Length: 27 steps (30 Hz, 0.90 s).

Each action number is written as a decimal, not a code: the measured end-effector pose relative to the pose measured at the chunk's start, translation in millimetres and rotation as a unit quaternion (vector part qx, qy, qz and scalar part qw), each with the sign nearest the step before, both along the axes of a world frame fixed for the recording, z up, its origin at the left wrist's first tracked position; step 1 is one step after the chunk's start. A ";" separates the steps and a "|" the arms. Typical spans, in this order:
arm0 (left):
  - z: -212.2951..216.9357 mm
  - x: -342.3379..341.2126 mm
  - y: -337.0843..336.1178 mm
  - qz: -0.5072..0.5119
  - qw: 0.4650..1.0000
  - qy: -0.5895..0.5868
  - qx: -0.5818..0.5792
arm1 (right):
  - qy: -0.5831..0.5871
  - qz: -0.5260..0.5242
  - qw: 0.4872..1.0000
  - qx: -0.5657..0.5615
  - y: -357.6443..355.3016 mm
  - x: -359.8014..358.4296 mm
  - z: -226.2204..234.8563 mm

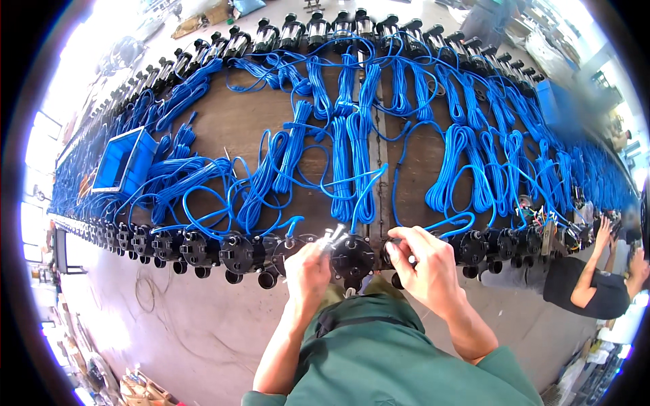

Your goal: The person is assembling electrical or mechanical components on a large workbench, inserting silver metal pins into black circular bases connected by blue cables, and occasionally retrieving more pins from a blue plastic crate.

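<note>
1. Left hand (308, 274) pinched silver bolts (335, 235), lower centre.
2. Right hand (426, 267) was curled, couldn't tell if gripping.
3. Round black end cap (352, 257) sat between; imo 1 bolt at a time was safest.

cable coils (342, 162): looked glossy plastic. left bin (139, 164): looked smooth plastic. tabletop (247, 115): looked matt wood. near housings (353, 258): looked plastic. screws (333, 235): looked shiny metal.
</note>
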<state>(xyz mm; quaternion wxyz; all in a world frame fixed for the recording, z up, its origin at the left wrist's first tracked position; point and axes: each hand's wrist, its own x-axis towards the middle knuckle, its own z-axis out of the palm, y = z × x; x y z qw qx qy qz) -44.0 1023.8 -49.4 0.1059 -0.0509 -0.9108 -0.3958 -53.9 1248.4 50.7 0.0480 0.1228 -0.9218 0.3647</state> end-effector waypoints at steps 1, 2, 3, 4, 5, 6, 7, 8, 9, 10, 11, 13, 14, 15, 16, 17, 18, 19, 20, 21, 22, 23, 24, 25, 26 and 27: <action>1.0 0.2 1.6 -0.027 0.998 -0.010 -0.048 | 0.000 0.008 1.000 -0.018 -1.6 2.8 -0.6; 3.3 3.6 2.0 -0.031 0.997 -0.014 -0.064 | -0.001 0.016 0.999 -0.036 -3.2 5.2 -1.5; 14.2 7.0 4.9 0.000 0.998 -0.059 -0.038 | -0.008 0.024 0.999 -0.047 -3.0 6.6 -2.9; 27.3 12.3 5.6 0.033 0.994 -0.105 -0.017 | -0.023 0.026 0.998 -0.061 -3.8 8.8 -4.0; 33.4 20.0 1.2 0.050 0.993 -0.104 0.012 | -0.033 0.014 0.997 -0.068 -3.5 11.1 -3.5; 52.0 26.0 -3.1 0.057 0.975 -0.197 0.082 | -0.044 0.001 0.996 -0.078 -4.5 13.4 -3.3; 61.5 32.0 -7.9 0.045 0.940 -0.279 0.193 | -0.078 0.018 0.992 -0.093 -5.9 15.1 -4.2; 69.2 36.1 -12.5 0.034 0.884 -0.355 0.301 | -0.112 0.036 0.987 -0.108 -6.6 15.3 -5.3; 76.5 39.2 -11.8 0.000 0.805 -0.412 0.427 | -0.145 0.050 0.981 -0.115 -2.5 18.3 -4.5; 71.8 46.5 -10.5 -0.047 0.765 -0.418 0.488 | -0.196 0.054 0.966 -0.157 -5.7 21.3 -5.4; 74.0 49.6 -7.8 -0.063 0.729 -0.443 0.518 | -0.204 0.073 0.960 -0.175 -9.5 21.2 -4.8; 69.1 58.0 6.5 -0.097 0.648 -0.481 0.583 | -0.230 0.101 0.950 -0.185 -9.2 21.9 -12.4; 67.2 64.3 15.9 -0.092 0.646 -0.483 0.584 | -0.224 0.115 0.949 -0.192 -6.3 22.7 -22.9; 62.6 67.8 21.5 -0.121 0.644 -0.478 0.585 | -0.258 0.135 0.931 -0.221 -1.1 22.8 -27.8; 58.2 70.9 27.8 -0.151 0.641 -0.473 0.585 | -0.292 0.153 0.910 -0.251 6.0 23.9 -29.1; 58.7 73.7 37.1 -0.152 0.632 -0.479 0.590 | -0.362 0.142 0.869 -0.306 15.3 28.4 -25.9; 62.1 74.4 45.3 -0.153 0.627 -0.482 0.593 | -0.343 0.140 0.883 -0.290 23.0 30.1 -25.8; 63.6 75.6 53.9 -0.154 0.621 -0.485 0.596 | -0.323 0.137 0.895 -0.274 31.0 32.0 -25.5; 62.9 78.0 63.2 -0.155 0.618 -0.488 0.597 | -0.303 0.133 0.907 -0.258 39.4 34.4 -25.1; 62.0 80.5 72.0 -0.156 0.617 -0.488 0.597 | -0.293 0.125 0.924 -0.213 47.7 35.5 -29.2; 61.1 83.4 80.8 -0.157 0.616 -0.489 0.597 | -0.289 0.117 0.926 -0.212 56.3 38.2 -29.3; 57.1 87.6 89.1 -0.156 0.620 -0.486 0.596 | -0.285 0.109 0.928 -0.212 64.1 40.7 -26.9; 52.9 91.5 98.0 -0.157 0.634 -0.482 0.584 | -0.282 0.100 0.931 -0.209 72.3 44.1 -24.8; 48.9 94.8 106.8 -0.158 0.647 -0.478 0.573 | -0.239 0.077 0.938 -0.240 77.8 50.9 -33.0; 46.6 97.0 116.2 -0.158 0.661 -0.473 0.561 | -0.232 0.073 0.944 -0.224 86.4 55.1 -32.5; 53.0 98.9 126.3 -0.137 0.688 -0.453 0.550 | -0.225 0.070 0.949 -0.208 96.4 58.4 -32.5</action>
